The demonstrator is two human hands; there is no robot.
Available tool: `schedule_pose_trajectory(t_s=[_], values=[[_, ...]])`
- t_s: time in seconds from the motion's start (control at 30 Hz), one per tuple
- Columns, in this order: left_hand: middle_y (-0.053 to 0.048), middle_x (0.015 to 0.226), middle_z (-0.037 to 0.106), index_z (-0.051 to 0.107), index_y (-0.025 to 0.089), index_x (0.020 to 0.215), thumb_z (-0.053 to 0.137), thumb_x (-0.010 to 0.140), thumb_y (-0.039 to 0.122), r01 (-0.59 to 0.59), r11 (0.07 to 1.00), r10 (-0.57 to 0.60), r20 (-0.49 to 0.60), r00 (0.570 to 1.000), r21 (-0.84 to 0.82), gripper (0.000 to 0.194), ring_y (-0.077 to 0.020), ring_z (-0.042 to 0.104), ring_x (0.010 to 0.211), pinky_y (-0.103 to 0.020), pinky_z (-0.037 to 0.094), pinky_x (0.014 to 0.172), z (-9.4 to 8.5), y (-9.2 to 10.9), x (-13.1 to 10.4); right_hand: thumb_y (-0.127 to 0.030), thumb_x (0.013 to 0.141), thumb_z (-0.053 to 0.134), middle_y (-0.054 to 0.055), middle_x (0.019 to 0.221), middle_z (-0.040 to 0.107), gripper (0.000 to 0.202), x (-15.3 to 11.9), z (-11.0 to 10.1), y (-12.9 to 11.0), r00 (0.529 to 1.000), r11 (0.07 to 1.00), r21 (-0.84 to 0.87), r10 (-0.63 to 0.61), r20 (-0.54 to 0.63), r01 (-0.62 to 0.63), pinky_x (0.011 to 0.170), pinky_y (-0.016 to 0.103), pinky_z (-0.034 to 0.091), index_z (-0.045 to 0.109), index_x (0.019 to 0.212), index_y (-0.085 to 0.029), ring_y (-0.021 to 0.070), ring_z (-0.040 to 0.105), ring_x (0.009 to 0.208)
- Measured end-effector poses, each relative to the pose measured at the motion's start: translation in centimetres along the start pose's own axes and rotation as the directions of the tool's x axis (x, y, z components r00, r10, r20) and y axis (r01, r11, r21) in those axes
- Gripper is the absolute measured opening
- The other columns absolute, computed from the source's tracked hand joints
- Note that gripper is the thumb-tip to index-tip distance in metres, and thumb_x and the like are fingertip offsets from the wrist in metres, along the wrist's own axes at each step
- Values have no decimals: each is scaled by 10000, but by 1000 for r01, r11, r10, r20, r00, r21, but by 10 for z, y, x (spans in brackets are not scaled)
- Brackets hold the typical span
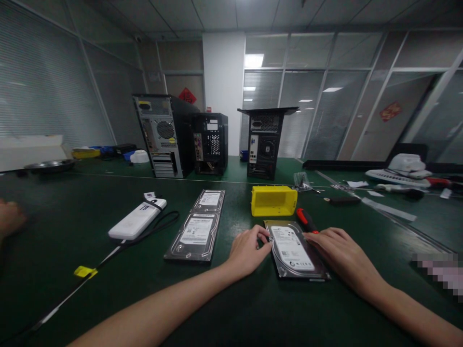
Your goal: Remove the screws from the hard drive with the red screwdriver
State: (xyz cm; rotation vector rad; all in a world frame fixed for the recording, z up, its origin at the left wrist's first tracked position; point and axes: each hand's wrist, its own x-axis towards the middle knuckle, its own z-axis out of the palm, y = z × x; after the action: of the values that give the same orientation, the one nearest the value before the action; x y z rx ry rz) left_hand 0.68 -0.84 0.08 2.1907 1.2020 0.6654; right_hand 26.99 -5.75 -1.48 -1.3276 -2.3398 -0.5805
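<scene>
A hard drive (291,250) with a white label lies in front of me on the green table. At its left edge is my left hand (249,250), thumb and fingers closed against the side. My right hand (340,255) grips the opposite edge near the upper corner, its fingertips partly hidden. Just beyond those fingers lies a red and black screwdriver (306,221). Behind the drive stands a yellow plastic bin (274,201) with its opening towards me. Two more hard drives, a nearer one (195,236) and a farther one (210,200), lie end to end on the left.
A white power bank (137,219) with a black cable lies left. Computer cases (164,135) stand at the back, including a smaller one (211,144) and one at centre right (264,144). A small clear bag (302,181) lies behind the bin. Another person's hand (10,217) shows far left.
</scene>
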Motion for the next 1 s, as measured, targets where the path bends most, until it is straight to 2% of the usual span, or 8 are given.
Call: schedule_pose_trajectory(t_s=[0.1, 0.3, 0.63, 1.0], values=[[-3, 971, 655, 562, 223, 1004, 482, 824, 367, 4, 1000, -4, 4, 1000, -2, 244, -172, 569, 845, -297, 415, 753, -1, 1, 0, -121, 892, 408, 71, 998, 660, 309, 1, -2, -1, 999, 999, -14, -39, 7, 39, 879, 411, 415, 555, 1160, -167, 176, 597, 875], [-5, 967, 661, 560, 217, 1007, 490, 822, 355, -6, 1000, 6, -6, 1000, -3, 241, -171, 572, 841, -298, 417, 746, 2, 0, 0, -209, 905, 438, 48, 943, 666, 248, 2, -1, -1, 1000, 1000, 4, -2, -14, 2, 813, 379, 451, 575, 1112, -198, 176, 599, 844], [3, 935, 661, 569, 220, 995, 501, 812, 368, -2, 1000, 2, -16, 1000, -12, 245, -169, 566, 808, -291, 405, 714, 2, -1, 1, -207, 897, 463, 49, 1035, 661, 250, -2, 8, 1, 997, 998, 50, 29, -65, -25, 750, 330, 516, 537, 1137, -205, 175, 596, 899], [1, 955, 658, 560, 218, 995, 489, 818, 357, -1, 1000, 1, -13, 1000, -3, 236, -171, 565, 835, -297, 400, 738, 3, -1, 0, -224, 890, 462, 72, 964, 665, 269, -1, 3, -2, 994, 997, 64, 58, -98, -52, 703, 305, 543, 553, 1140, -188, 174, 617, 849]])
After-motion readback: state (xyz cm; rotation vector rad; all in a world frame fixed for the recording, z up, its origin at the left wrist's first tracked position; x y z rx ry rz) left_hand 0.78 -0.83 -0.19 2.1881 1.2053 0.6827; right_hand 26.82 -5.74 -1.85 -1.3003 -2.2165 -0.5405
